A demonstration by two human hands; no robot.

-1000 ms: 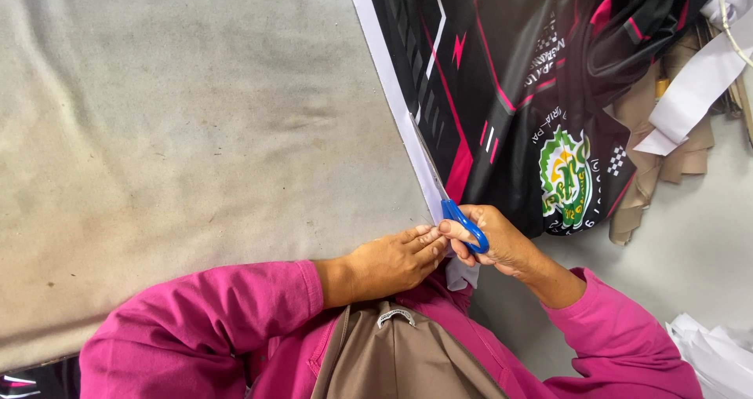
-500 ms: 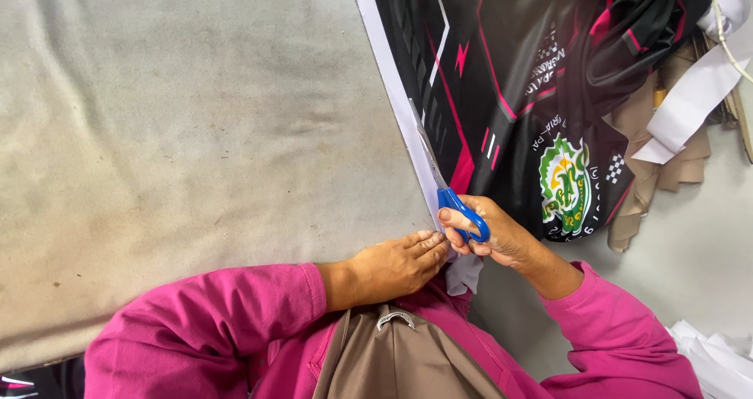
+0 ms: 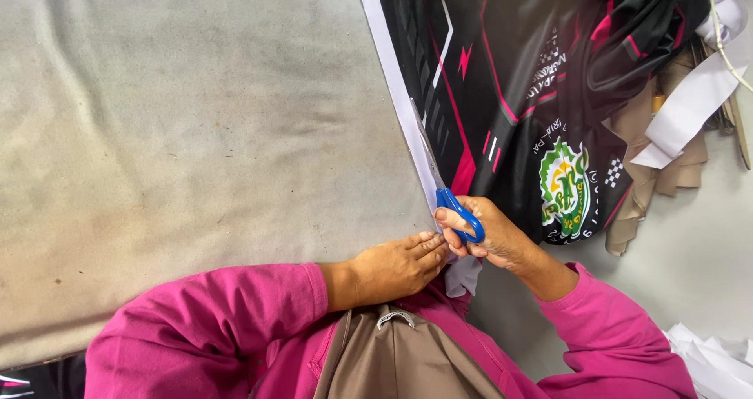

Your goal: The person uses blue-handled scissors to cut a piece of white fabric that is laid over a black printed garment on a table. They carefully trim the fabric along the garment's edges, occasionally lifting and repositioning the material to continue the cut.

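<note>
- Head view shows the printed fabric [image 3: 533, 93], black with pink and white stripes and a green-and-yellow round emblem, lying on the right part of the worktop [image 3: 196, 132] and hanging over its right edge; a white unprinted border [image 3: 396, 93] runs along its left side.
- Your scissors [image 3: 455, 203], blue-handled, sit at the near end of that border, blades pointing away from you along the line where white meets print.
- Your right hand [image 3: 494, 238] has its fingers closed through the blue loops; the handles look nearly together, so the blades seem close to shut.
- Your left hand [image 3: 396, 266] lies flat, fingers stretched out and pressing the cloth's near edge just beside the scissors; it grips nothing.
- By the look of it, you are at the start of a trimming cut, border from print.
- Your next move probably calls for opening the blades, feeding them forward along the print edge, and keeping the cloth taut with the flat hand.
- Farther right lie brown pieces [image 3: 667, 171] and white strips [image 3: 690, 109]; white sheets [image 3: 714, 360] sit at the lower right.
</note>
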